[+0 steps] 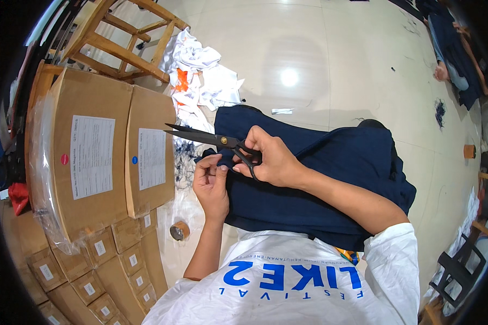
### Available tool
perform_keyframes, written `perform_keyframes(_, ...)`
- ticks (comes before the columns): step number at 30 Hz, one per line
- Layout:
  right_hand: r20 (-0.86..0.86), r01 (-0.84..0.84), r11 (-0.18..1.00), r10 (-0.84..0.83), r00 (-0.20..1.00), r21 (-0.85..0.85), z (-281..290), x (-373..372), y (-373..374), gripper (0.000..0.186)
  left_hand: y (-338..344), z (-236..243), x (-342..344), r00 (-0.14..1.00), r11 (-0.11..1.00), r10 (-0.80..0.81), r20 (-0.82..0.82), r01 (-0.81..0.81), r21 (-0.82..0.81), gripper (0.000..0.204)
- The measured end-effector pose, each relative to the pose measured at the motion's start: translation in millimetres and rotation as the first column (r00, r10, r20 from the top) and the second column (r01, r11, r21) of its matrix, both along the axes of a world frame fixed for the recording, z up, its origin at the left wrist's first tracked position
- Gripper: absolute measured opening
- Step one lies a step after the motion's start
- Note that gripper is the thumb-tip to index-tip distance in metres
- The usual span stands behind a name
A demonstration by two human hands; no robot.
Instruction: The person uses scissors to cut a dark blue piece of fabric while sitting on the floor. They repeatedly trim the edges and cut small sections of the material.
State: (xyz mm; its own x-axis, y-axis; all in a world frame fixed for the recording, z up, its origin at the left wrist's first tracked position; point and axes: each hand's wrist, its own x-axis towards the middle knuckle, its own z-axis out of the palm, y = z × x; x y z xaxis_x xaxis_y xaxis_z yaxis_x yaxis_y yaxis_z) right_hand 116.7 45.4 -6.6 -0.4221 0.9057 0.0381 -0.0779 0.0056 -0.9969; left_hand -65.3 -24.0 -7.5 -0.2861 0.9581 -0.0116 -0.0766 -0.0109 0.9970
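A folded pile of navy fabric (314,206) lies across my lap over the white shirt. My right hand (274,160) grips black scissors (222,140) with a brass pivot, their blades slightly apart and pointing left above the fabric. My left hand (211,187) pinches a small bunched piece of the navy fabric (226,158) just below the blades, at the pile's left edge. Loose dark thread scraps (184,162) lie beside my left hand.
Cardboard cartons (76,206) with paper labels fill the left, below a wooden stool (111,46). White and orange cloth (200,59) lies on the tiled floor (309,49). Another person (442,73) with dark fabric is at upper right; a black chair part (455,265) is lower right.
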Motion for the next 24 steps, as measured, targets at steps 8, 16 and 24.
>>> perform_keyframes(8,0.085,0.087,0.996,-0.087,0.993,0.003,5.0,-9.2,1.9,0.044,2.7,15.6,34.9,0.989,0.988,0.145,0.008,-0.146,0.059,0.029)
perform_keyframes(16,0.085,0.054,0.998,-0.056,0.995,0.030,3.0,-2.4,4.6,0.044,-1.5,-1.6,36.3,0.995,0.993,0.089,0.047,-0.084,-0.084,0.014)
perform_keyframes(24,0.268,0.076,0.959,-0.151,0.952,0.272,22.6,7.2,40.5,0.042,2.6,-1.7,35.4,0.970,0.969,0.239,-0.038,-0.235,0.080,0.012)
